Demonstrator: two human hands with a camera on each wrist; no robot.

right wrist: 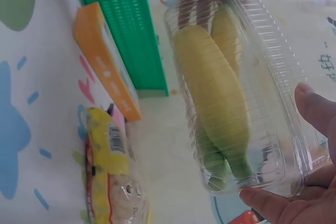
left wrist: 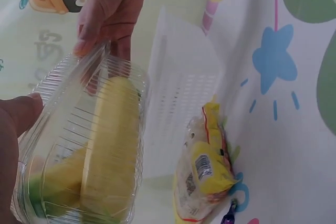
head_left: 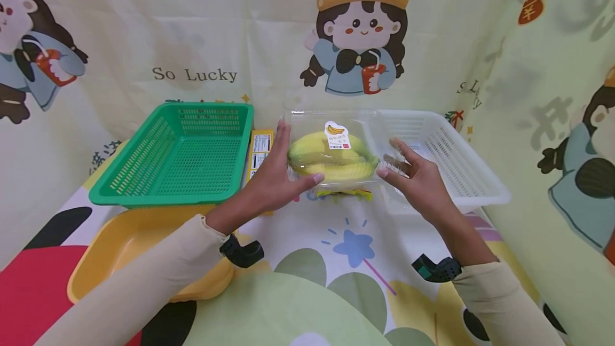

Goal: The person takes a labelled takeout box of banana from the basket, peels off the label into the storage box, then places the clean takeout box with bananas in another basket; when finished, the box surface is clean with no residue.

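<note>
A clear plastic clamshell box (head_left: pixel 307 122) of green-yellow bananas (head_left: pixel 331 162) is held up between both hands above the table. My left hand (head_left: pixel 274 175) grips its left end, the thumb along the front edge and the fingers up the side. At the other end my right hand (head_left: pixel 423 183) holds the box, thumb towards the rim and fingertips against the underside, as the right wrist view shows. A white label (head_left: pixel 338 135) with a banana picture is on the lid. Below the box lies a yellow and clear packaged bag (left wrist: pixel 202 177), mostly hidden in the head view.
A green slotted basket (head_left: pixel 202 143) stands at the back left, with an orange-yellow basin (head_left: pixel 110 250) in front. Beside the green basket stands a slim orange box (right wrist: pixel 105 56). A white basket (head_left: pixel 461 159) stands at the back right, partly behind the right hand. Printed cloth covers table and walls.
</note>
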